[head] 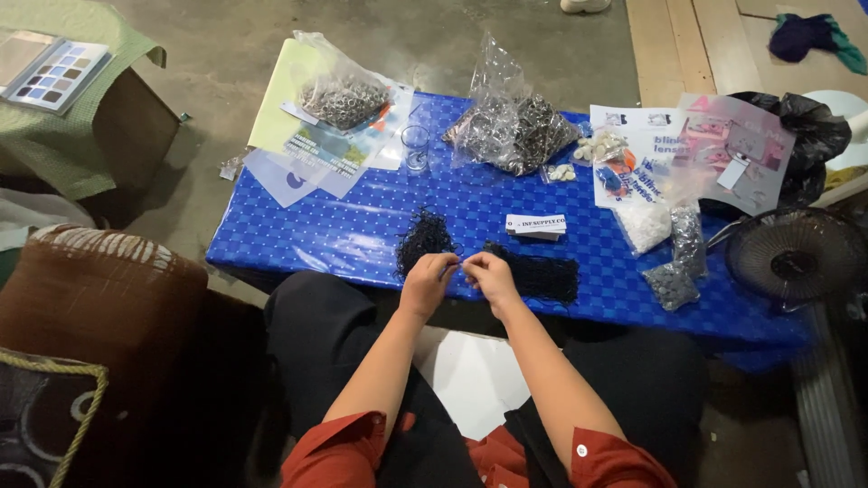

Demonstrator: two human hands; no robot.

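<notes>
- Head view is showing the fingers (449,262) of both hands pinching together at one small spot, narrow and closed on something tiny and dark that is too small to make out, perhaps a ring or link.
- Left hand (428,282) is sitting just beside a loose heap of small black rings (423,237), nearly touching it; the right hand (491,276) is working at the near end of a flat black mesh strip (535,273) lying on the surface.
- Judging by this, the hands are joining a small piece at the strip's edge; doing it well is calling for a steady pinch close to the surface, so a dropped piece is landing on the blue checked cloth (362,230) and not in the lap.
- Keeping the strip flat and untwisted is helping the edge stay readable; the left hand is best staying near the heap for short reaches.
- Further out, a small stack of white cards (536,225) is lying just beyond the strip, well apart from a small clear glass (415,148).
- Clear bags of metal rings (515,122) are resting at the far edge, with another bag (342,99) on papers to the left.
- A small black fan (796,258) is standing at the right end.
</notes>
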